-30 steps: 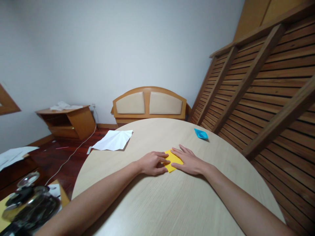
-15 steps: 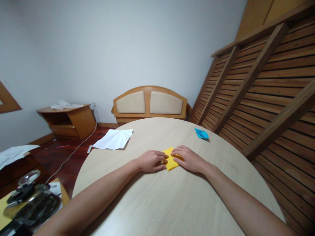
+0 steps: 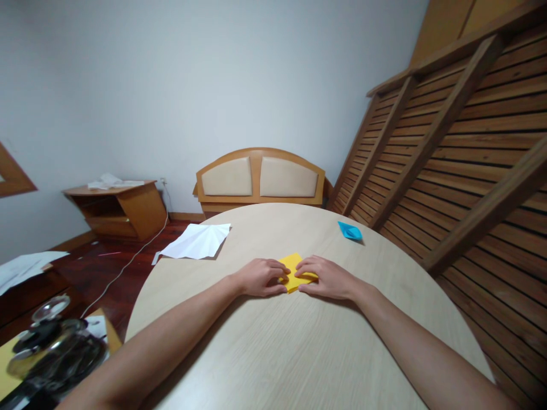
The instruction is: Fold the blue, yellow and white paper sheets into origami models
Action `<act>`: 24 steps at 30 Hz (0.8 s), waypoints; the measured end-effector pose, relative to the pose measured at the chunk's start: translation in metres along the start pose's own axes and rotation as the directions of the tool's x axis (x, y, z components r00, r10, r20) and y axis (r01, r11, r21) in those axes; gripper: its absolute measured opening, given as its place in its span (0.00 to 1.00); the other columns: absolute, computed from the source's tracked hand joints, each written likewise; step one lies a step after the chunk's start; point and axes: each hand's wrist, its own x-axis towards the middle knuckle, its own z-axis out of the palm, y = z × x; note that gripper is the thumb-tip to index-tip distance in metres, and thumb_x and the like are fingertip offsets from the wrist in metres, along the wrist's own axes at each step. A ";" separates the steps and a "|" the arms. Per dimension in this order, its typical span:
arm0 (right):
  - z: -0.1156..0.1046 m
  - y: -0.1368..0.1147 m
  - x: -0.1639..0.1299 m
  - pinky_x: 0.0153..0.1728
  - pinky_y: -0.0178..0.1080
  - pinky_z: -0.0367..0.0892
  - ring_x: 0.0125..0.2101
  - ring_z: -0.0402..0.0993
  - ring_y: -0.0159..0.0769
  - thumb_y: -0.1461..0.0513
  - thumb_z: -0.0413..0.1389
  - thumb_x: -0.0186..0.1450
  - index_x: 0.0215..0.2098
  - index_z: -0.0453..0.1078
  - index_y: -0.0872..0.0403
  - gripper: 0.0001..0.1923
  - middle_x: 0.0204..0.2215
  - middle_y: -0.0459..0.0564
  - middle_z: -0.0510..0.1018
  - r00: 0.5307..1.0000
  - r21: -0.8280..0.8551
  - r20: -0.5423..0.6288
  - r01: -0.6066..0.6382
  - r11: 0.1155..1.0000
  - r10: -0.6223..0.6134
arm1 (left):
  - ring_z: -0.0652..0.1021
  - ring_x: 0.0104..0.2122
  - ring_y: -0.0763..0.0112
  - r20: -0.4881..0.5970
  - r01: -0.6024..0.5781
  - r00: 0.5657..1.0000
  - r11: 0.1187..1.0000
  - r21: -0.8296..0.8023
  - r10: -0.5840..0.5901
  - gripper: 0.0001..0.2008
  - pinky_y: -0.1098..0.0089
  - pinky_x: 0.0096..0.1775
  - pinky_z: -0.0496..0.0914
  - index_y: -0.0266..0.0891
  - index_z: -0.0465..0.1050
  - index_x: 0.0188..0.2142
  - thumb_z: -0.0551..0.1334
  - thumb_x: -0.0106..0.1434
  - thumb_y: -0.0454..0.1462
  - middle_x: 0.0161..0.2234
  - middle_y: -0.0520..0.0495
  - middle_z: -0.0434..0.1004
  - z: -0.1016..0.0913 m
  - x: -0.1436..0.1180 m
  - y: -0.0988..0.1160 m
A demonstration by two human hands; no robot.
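Observation:
A folded piece of yellow paper (image 3: 294,284) lies on the round wooden table (image 3: 273,353) between my two hands. My left hand (image 3: 264,277) grips its left edge, the fingertips curled onto the top and the thumb at the near side. From the other side my right hand (image 3: 327,278) has its fingers bent over the right part of the paper, with the thumb by the near corner. A flap on that right side looks slightly raised under the fingers. My hands cover both sides of the paper.
Beyond my right hand stands a blue folded-paper boat (image 3: 350,231). A creased white sheet (image 3: 197,241) lies at the table's left edge. A glass pot (image 3: 64,353) sits low at left. Wooden slats (image 3: 470,142) lean at right, and a headboard (image 3: 260,176) is behind the table.
My right thumb has moved down to the paper's near corner, and my right hand has shifted slightly left. The left hand stays at the left edge.

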 end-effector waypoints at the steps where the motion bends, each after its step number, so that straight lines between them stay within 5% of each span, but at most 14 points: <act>1: 0.000 0.000 0.000 0.52 0.43 0.65 0.48 0.73 0.43 0.52 0.61 0.63 0.45 0.78 0.51 0.15 0.46 0.52 0.80 1.000 0.005 0.001 -0.005 1.000 0.005 | 0.78 0.51 0.62 0.000 0.008 1.000 1.000 0.002 -0.008 0.13 0.65 0.53 0.71 0.39 0.75 0.42 0.58 0.68 0.44 0.51 0.42 0.78 0.000 0.000 0.001; 13: -0.001 -0.002 0.001 0.50 0.43 0.66 0.46 0.74 0.42 0.52 0.51 0.71 0.43 0.79 0.50 0.17 0.45 0.52 0.81 1.000 0.019 0.011 -0.018 1.000 0.018 | 0.79 0.47 0.64 -0.014 0.084 0.996 0.996 0.042 -0.084 0.13 0.67 0.49 0.71 0.40 0.74 0.45 0.53 0.69 0.39 0.48 0.43 0.80 0.001 0.002 0.006; 24: 0.002 0.001 0.002 0.47 0.41 0.67 0.43 0.75 0.41 0.57 0.50 0.71 0.43 0.76 0.53 0.14 0.41 0.54 0.80 0.994 -0.006 -0.020 -0.107 0.994 0.107 | 0.77 0.37 0.66 -0.111 0.333 0.939 0.941 0.057 -0.326 0.10 0.70 0.41 0.70 0.39 0.73 0.35 0.55 0.68 0.38 0.36 0.45 0.78 0.011 0.008 0.003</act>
